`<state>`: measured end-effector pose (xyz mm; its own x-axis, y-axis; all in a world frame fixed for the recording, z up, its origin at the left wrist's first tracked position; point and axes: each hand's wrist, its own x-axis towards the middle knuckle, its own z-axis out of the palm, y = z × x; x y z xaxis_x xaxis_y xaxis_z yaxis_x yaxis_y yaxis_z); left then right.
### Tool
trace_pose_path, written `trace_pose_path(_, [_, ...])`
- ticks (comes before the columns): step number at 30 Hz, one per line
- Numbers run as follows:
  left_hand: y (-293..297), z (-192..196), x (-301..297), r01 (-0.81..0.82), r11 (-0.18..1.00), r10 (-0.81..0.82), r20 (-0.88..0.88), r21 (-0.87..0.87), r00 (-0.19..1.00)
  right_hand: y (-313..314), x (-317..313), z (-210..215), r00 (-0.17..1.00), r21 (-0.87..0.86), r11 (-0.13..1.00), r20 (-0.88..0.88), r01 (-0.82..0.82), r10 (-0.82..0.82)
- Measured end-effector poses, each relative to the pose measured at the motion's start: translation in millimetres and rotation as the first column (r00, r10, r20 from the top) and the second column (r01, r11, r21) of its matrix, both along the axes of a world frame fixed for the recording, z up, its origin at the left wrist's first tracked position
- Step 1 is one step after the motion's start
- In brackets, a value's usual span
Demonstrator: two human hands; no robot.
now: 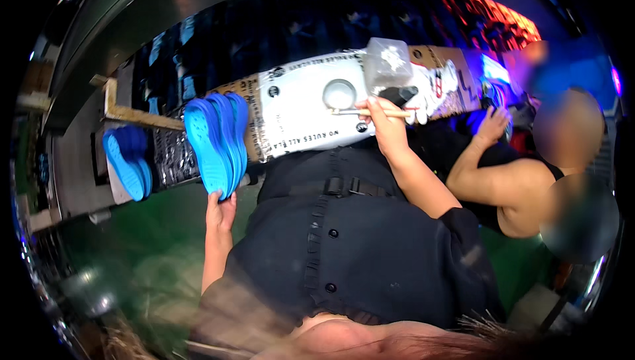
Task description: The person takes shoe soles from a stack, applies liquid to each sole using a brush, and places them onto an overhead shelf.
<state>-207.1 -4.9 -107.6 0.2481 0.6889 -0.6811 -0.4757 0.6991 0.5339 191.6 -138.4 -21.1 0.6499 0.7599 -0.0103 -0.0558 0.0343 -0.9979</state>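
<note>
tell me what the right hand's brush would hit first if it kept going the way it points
Probably the small white round pot: the brush in the right hand points left toward its lower edge. Depth is unclear.

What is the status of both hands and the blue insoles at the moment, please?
Left hand grips stack of blue insoles from below. Right hand holds thin wooden stick over white board. Co-worker's hand alongside on the right, apart.

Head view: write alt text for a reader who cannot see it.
The person's left hand grips a stack of blue insoles, while the right hand holds a thin brush over a white board. A co-worker's hand rests alongside.
</note>
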Motion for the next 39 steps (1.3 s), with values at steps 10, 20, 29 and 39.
trace_pose_path(10, [19, 29, 87, 0.404, 0.896, -0.264, -0.508, 0.187, 0.82, 15, 29, -10, 0.832, -0.013, 0.999, 0.554, 0.039, -0.026])
trace_pose_path(20, [57, 33, 76, 0.543, 0.768, -0.339, -0.504, 0.339, 0.794, 41, 33, -33, 0.688, -0.193, 0.98, 0.703, -0.055, 0.177])
trace_pose_path(29, [59, 72, 74, 0.555, 0.766, -0.487, -0.27, 0.325, 0.831, 31, 30, -16, 0.878, -0.128, 0.991, 0.471, -0.027, 0.085])
trace_pose_path(39, [18, 102, 153, 0.579, 0.638, -0.46, -0.352, 0.507, 0.815, 8, 18, -2, 0.986, 0.007, 0.99, 0.094, 0.14, -0.14])
